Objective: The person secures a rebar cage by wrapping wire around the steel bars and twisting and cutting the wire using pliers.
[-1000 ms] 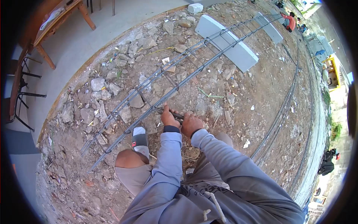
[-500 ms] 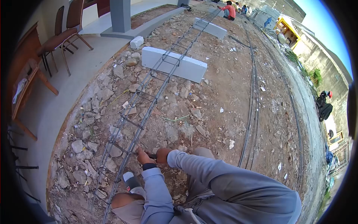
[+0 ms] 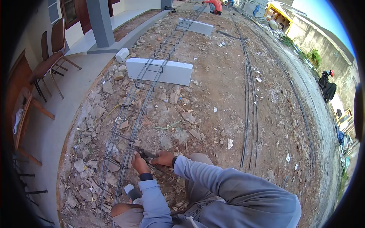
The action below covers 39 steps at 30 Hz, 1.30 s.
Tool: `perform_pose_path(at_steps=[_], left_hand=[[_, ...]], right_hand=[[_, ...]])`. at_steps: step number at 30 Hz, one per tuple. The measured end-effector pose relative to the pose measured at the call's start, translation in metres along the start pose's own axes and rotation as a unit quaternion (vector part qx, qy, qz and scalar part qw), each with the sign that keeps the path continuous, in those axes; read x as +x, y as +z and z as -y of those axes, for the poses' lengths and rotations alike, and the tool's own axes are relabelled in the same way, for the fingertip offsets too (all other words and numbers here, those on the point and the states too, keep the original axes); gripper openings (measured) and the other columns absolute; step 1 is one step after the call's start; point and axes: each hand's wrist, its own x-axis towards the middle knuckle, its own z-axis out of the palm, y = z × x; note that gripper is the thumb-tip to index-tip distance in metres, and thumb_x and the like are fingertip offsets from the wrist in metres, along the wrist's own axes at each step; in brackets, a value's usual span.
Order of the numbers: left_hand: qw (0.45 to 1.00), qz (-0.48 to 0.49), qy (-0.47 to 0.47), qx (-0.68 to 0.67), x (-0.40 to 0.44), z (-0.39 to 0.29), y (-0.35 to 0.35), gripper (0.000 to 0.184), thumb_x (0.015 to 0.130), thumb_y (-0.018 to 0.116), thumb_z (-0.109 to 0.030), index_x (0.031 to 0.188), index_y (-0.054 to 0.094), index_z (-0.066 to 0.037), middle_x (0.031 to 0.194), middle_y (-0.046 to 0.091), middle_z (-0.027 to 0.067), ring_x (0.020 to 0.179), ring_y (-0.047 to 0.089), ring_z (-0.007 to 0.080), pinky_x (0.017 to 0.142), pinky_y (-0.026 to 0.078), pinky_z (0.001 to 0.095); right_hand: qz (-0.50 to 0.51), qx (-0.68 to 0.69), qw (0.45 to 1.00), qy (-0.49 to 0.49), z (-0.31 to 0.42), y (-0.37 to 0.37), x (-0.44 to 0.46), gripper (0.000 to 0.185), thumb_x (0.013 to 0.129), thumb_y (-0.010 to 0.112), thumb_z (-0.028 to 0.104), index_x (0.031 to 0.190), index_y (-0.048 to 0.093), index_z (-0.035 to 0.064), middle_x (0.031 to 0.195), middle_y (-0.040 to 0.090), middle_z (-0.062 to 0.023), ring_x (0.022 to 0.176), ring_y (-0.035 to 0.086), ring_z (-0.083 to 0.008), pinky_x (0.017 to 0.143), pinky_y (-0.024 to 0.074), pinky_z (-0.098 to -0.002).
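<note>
A long rebar cage (image 3: 135,131) of thin bars and square stirrups runs away from me over the rubble. My right hand (image 3: 164,158) is wrapped round the handles of dark pincers (image 3: 146,153), whose head points at the cage's near right-hand bars. Beside those bars, just left of the pincers, is my left hand (image 3: 140,163), its fingers pinched together. Whatever lies between them is too small to make out. A pale block (image 3: 171,73) supports the cage farther ahead, and a second pale block (image 3: 199,27) lies under it beyond.
Broken stones (image 3: 80,165) cover the ground left of the cage. Long loose bars (image 3: 246,114) lie on the dirt to the right. Chairs (image 3: 47,68) and a wooden table (image 3: 23,117) stand on the left paving. A person in red (image 3: 216,6) crouches at the far end.
My view has turned, so the cage and blocks appear farther left. The pincers now show more fully, their head near the bars. Both hands remain close together beside the cage.
</note>
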Motion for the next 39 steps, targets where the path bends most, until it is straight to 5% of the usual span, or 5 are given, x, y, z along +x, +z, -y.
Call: perform_pose_path(at_steps=[4, 14, 22, 33, 39], left_hand=[[0.982, 0.024, 0.124, 0.143, 0.015, 0.012, 0.010, 0.043, 0.094, 0.041, -0.030, 0.107, 0.058, 0.007, 0.093, 0.063, 0.0161, 0.083, 0.061, 0.0249, 0.071, 0.048, 0.0353], [0.993, 0.014, -0.070, -0.090, -0.013, -0.003, -0.012, 0.041, 0.095, 0.037, -0.034, 0.109, 0.058, -0.002, 0.083, 0.063, 0.0060, 0.067, 0.058, 0.0137, 0.053, 0.042, 0.0266], [0.993, 0.030, 0.048, -0.108, -0.043, -0.053, 0.026, 0.043, 0.096, 0.039, -0.039, 0.117, 0.056, -0.006, 0.091, 0.062, 0.0040, 0.081, 0.056, 0.0102, 0.070, 0.043, 0.0261], [0.960, 0.235, 0.138, -0.070, -0.085, -0.144, 0.080, 0.054, 0.096, 0.029, -0.045, 0.134, 0.044, -0.010, 0.122, 0.050, 0.0144, 0.103, 0.051, 0.0195, 0.094, 0.038, 0.0332], [0.959, 0.146, 0.242, 0.026, -0.054, -0.159, 0.083, 0.050, 0.093, 0.042, -0.039, 0.114, 0.058, 0.003, 0.108, 0.060, 0.0167, 0.100, 0.056, 0.0234, 0.089, 0.040, 0.0348]], right_hand=[[0.041, 0.219, 0.975, -0.018, -0.009, -0.015, -0.024, 0.029, 0.072, 0.071, 0.028, 0.075, 0.065, 0.0000, 0.068, 0.063, -0.0106, 0.057, 0.060, -0.0198, 0.053, 0.0459, -0.0334], [-0.130, 0.338, 0.923, 0.132, -0.051, -0.051, -0.003, 0.025, 0.075, 0.069, 0.023, 0.080, 0.060, 0.0002, 0.081, 0.057, -0.0077, 0.078, 0.057, -0.0245, 0.069, 0.0484, -0.0422], [-0.211, 0.046, 0.954, -0.206, -0.003, -0.014, -0.004, 0.055, 0.087, 0.053, 0.039, 0.121, 0.047, -0.0042, 0.102, 0.061, -0.0149, 0.094, 0.059, -0.0253, 0.077, 0.0466, -0.0344], [-0.057, 0.267, 0.911, -0.308, 0.090, -0.040, -0.094, 0.015, 0.090, 0.051, 0.011, 0.098, 0.059, 0.0011, 0.076, 0.057, -0.0021, 0.057, 0.050, -0.0074, 0.050, 0.0413, -0.0220], [-0.254, 0.269, 0.803, -0.467, 0.146, -0.129, -0.139, 0.013, 0.088, 0.053, 0.011, 0.094, 0.060, 0.0025, 0.069, 0.057, -0.0017, 0.055, 0.052, -0.0080, 0.051, 0.0426, -0.0219]])
